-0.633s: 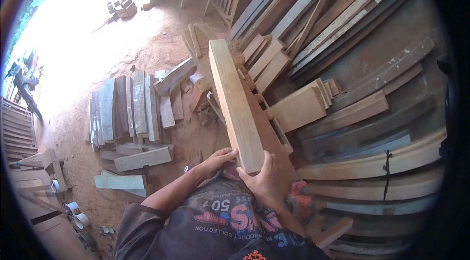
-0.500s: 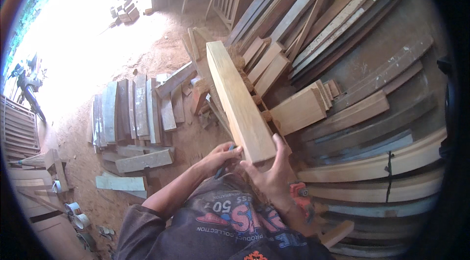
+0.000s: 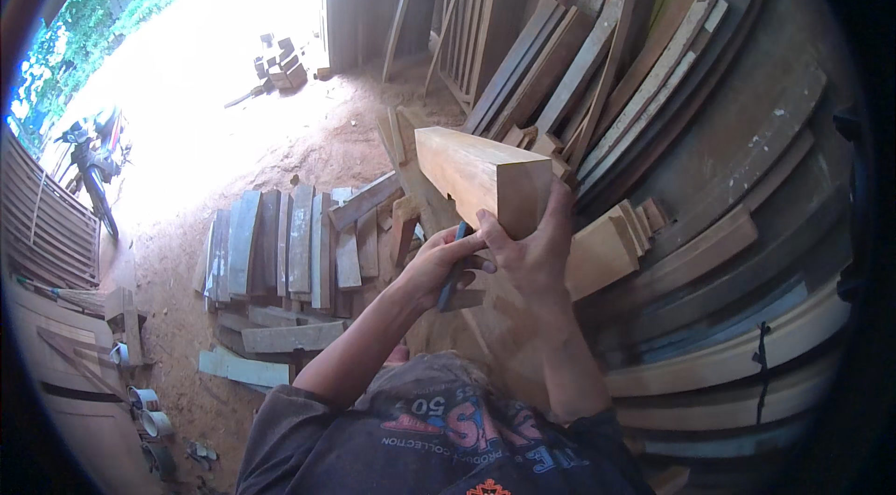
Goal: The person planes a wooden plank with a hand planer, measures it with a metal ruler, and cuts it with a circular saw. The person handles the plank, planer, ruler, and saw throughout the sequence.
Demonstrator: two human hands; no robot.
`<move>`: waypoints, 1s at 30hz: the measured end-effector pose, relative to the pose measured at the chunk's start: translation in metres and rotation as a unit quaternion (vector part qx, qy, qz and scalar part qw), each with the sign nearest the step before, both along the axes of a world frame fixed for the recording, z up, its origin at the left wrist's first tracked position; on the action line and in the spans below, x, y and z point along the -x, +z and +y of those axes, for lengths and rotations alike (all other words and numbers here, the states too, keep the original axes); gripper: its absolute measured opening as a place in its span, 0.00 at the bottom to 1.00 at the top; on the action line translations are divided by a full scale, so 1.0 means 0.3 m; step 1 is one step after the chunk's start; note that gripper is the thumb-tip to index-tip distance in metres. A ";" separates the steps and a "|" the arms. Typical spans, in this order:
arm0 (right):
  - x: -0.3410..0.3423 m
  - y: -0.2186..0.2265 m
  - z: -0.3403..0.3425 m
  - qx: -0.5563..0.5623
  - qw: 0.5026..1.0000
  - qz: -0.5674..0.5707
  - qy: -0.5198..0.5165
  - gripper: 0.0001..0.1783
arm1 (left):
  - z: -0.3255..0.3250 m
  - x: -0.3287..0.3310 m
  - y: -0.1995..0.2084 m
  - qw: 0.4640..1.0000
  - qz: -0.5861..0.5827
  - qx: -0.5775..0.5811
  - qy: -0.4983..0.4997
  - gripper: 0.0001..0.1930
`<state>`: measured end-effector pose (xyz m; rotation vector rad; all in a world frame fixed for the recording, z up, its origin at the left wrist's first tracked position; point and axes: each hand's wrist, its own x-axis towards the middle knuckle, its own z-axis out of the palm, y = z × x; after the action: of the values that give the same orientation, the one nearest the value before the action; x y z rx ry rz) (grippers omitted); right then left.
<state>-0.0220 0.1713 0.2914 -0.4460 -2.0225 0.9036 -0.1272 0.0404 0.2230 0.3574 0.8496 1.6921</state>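
A thick, pale planed wooden beam [image 3: 467, 155] is lifted in front of me, its square near end facing me and its far end pointing away. My right hand [image 3: 534, 257] is closed around the underside of the near end, thumb on the left and fingers on the right. Close beside that thumb, my left hand [image 3: 439, 266] is closed on a slim blue stick-like tool [image 3: 452, 282], whose exact kind I cannot make out. The left fingertips are near the beam's lower edge; whether they touch it is unclear. A dark notch [image 3: 450, 197] shows on the beam's lower left edge.
Long boards [image 3: 644, 75] lean along the right side, with stacked planks [image 3: 709, 355] below them. Short offcuts [image 3: 280, 243] lie in a row on the dirt floor to the left. A slatted frame [image 3: 467, 28] stands behind. A motorbike [image 3: 91, 168] stands far left.
The beam's near end has been raised and tipped so its end face shows. My right hand has moved up under it, and the blue tool in my left hand shows more clearly. My view has shifted.
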 end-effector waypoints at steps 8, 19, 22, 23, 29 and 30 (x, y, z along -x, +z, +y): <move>0.015 -0.016 -0.007 -0.015 1.000 0.002 0.005 0.47 | -0.019 0.009 -0.007 1.000 -0.004 0.019 0.001 0.12; 0.017 -0.028 -0.037 -0.019 1.000 0.005 -0.003 0.48 | -0.054 0.011 -0.026 1.000 0.013 0.022 0.005 0.15; 0.017 -0.031 -0.046 -0.024 1.000 0.008 -0.010 0.48 | -0.062 0.005 -0.024 1.000 0.012 0.021 0.017 0.15; 0.017 -0.032 -0.049 -0.023 1.000 0.014 -0.008 0.48 | -0.063 0.003 -0.023 0.999 0.008 0.026 0.020 0.14; 0.017 -0.038 -0.065 -0.035 0.999 0.010 -0.024 0.49 | -0.074 0.010 -0.029 1.000 0.005 0.024 0.016 0.13; 0.015 -0.040 -0.073 -0.044 0.999 0.003 -0.030 0.49 | -0.079 0.011 -0.034 0.999 0.008 0.030 0.017 0.13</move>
<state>-0.0266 0.1495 0.2795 -0.4525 -2.0228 0.7754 -0.1306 0.0167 0.2128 0.3171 0.9214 1.6935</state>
